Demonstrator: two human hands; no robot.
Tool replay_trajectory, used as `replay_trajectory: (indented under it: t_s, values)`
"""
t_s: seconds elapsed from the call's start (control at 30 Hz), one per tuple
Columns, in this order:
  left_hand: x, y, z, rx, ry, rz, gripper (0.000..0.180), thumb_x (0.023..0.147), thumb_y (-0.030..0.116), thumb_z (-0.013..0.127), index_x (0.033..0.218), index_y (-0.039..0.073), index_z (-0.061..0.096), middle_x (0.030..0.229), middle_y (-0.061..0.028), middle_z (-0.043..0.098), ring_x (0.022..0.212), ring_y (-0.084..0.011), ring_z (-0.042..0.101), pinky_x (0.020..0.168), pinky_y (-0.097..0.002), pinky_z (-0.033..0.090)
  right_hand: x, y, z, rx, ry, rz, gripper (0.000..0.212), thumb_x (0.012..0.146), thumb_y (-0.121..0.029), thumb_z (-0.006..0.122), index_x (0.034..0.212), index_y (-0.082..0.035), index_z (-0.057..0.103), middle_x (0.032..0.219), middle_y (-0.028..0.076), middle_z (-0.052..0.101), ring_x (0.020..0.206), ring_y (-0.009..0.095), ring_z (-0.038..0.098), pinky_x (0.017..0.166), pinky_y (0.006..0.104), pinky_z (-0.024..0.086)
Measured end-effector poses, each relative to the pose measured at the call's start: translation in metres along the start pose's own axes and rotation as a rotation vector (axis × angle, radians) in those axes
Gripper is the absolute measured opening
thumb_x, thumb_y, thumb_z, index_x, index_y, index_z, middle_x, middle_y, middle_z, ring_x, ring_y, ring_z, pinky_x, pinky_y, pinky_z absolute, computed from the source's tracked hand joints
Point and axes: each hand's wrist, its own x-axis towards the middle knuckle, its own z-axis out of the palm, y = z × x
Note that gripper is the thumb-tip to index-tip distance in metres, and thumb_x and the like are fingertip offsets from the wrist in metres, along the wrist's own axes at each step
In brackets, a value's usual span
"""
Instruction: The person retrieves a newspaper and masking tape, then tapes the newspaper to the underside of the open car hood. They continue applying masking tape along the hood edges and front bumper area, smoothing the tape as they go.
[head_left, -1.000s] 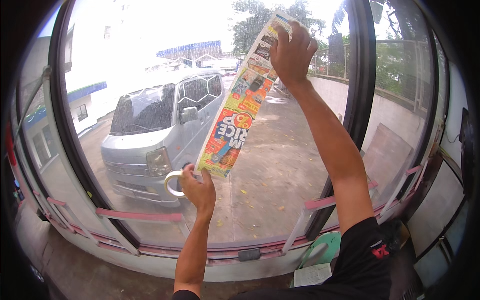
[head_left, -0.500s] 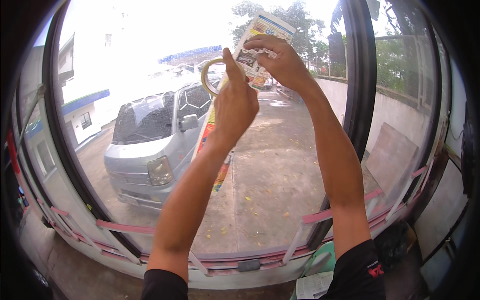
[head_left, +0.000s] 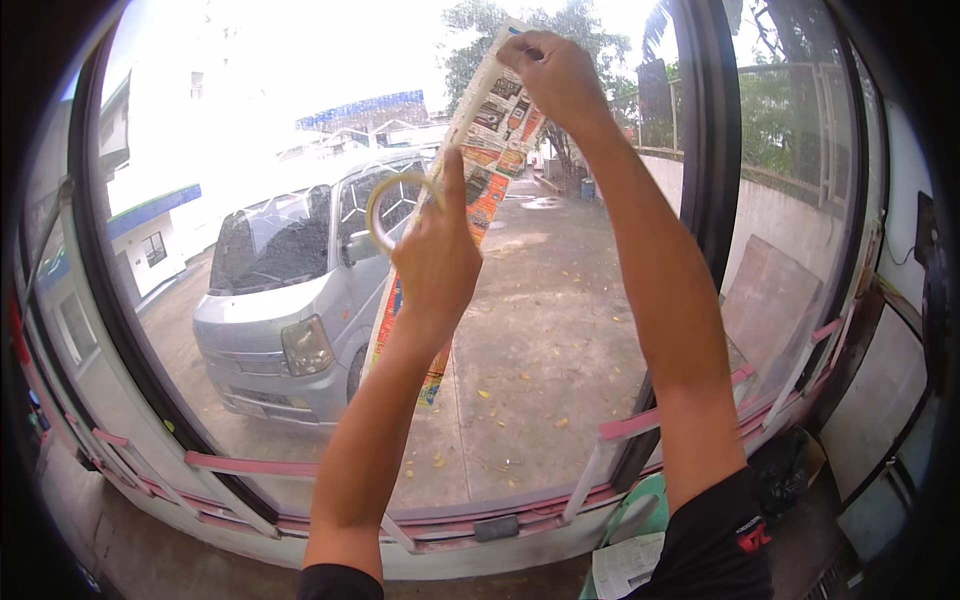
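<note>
A long folded strip of newspaper [head_left: 500,120] slants up across the window in front of me. My left hand [head_left: 440,255] is closed on a roll of pale yellowish tape [head_left: 376,222], its index finger pointing up along the paper's left edge. Along that edge a pale band of tape [head_left: 477,97] runs from near the left index finger toward my right hand [head_left: 565,80]. The right fingers are pinched at the paper's upper end, where the tape's end appears to be; the fingers partly hide it.
Dark frames [head_left: 712,170] border the large window pane. Pink-topped rails [head_left: 250,462] cross low by the sill. Outside stands a silver van [head_left: 265,325]. Below right are another newspaper [head_left: 630,568], a green object [head_left: 645,508] and a black plastic bag [head_left: 780,468].
My right hand has moved up to the newspaper's top end, away from the left. My left hand and the tape roll have moved down and left, and the pale tape band now shows between the hands.
</note>
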Motion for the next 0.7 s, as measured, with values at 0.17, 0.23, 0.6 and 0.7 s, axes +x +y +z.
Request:
replay_trajectory:
  t_s: [0.17,0.23,0.6,0.7]
  values:
    - [-0.064,-0.022,-0.006,0.001,-0.058,-0.035,0.090,0.099,0.002,0.063,0.177,0.022,0.021,0.089,-0.0201,0.071,0.061,-0.0308,0.069,0.047,-0.0437,0.047,0.079,0.077,-0.004,-0.753,0.146,-0.392,0.025,0.092,-0.039,0.077,0.100,-0.014,0.080,0.089,0.010,0.073,0.076,0.030,0.072,0.073,0.0474,0.054]
    - [-0.070,-0.038,-0.012,0.040,-0.078,-0.059,0.088,0.102,0.004,0.062,0.177,0.023,0.020,0.088,-0.0196,0.070,0.058,-0.0300,0.067,0.046,-0.0433,0.046,0.077,0.068,0.015,-1.005,0.160,-0.574,0.016,0.092,-0.033,0.072,0.092,-0.018,0.078,0.071,0.009,0.070,0.066,0.032,0.068,0.067,0.0494,0.051]
    - [-0.052,-0.042,-0.008,0.079,-0.137,-0.100,0.090,0.100,0.006,0.063,0.177,0.021,0.021,0.072,-0.0169,0.068,0.053,-0.0309,0.067,0.047,-0.0462,0.045,0.083,0.064,0.025,-0.818,0.373,-0.353,0.036,0.092,-0.035,0.075,0.109,-0.004,0.073,0.097,0.020,0.072,0.092,0.042,0.071,0.083,0.0545,0.055]
    - [-0.050,-0.041,-0.008,0.087,-0.195,-0.116,0.090,0.098,0.006,0.064,0.177,0.021,0.023,0.070,-0.0166,0.068,0.053,-0.0304,0.068,0.047,-0.0456,0.046,0.060,0.045,0.034,-0.565,0.485,-0.246,0.055,0.097,-0.040,0.072,0.128,0.006,0.064,0.120,0.028,0.069,0.111,0.047,0.068,0.100,0.0550,0.053]
